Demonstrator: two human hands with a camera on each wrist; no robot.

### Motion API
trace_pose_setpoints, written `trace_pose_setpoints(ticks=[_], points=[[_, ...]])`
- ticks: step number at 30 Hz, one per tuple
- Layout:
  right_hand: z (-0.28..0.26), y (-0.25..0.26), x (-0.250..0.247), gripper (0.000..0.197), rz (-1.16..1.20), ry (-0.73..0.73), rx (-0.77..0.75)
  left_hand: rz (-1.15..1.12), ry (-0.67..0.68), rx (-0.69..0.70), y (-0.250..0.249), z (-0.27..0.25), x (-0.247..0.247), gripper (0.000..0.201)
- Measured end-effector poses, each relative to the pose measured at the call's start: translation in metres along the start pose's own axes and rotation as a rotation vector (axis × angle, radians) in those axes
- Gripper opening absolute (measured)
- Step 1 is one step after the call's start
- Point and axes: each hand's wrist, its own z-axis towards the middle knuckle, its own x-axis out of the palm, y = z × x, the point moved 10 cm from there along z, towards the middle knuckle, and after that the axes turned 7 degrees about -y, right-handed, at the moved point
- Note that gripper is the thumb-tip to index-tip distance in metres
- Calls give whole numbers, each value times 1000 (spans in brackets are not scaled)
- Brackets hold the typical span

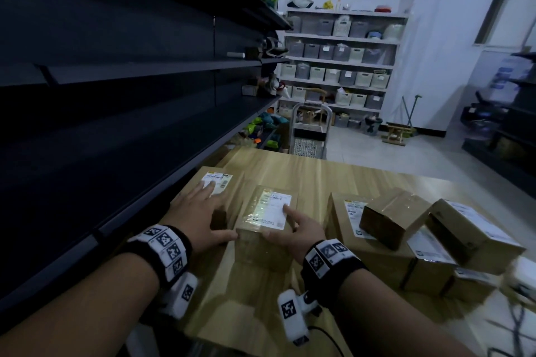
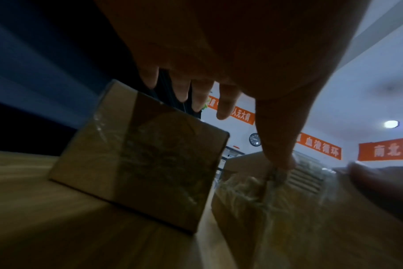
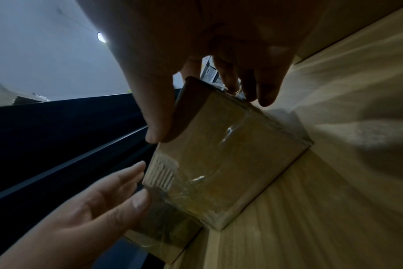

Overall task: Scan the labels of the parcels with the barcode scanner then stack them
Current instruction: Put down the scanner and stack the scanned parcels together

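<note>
Parcel [image 1: 265, 219] rests on the surface [image 1: 304, 171], beside a second parcel [image 1: 216, 185]. Right hand [image 1: 301, 230] clasps its near right corner; left hand [image 1: 200, 211] lies flat, thumb touching. Probably light, rigid, tape-slick: hold opposite sides.

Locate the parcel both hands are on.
In the head view, the parcel sits on the wooden table, left of centre, between the left hand and right hand, beside another parcel by the dark shelving.
</note>
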Motion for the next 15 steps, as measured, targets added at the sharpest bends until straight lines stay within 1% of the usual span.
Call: trace_pose_setpoints(ticks=[2,5,8,11,15], points=[[2,3,0,99,-70,-8,-6,-20,31,18,7,0,10,116],[7,8,4,97,-138,-16,4,-15,-11,51,11,-2,15,113],[16,7,15,96,-127,-6,32,-71,-50,55,14,-1,12,106],[29,6,30,101,-173,1,10,-100,-73,56,15,-1,9,100],[38,2,37,103,-205,-1,-19,-89,-91,45,15,2,9,98]])
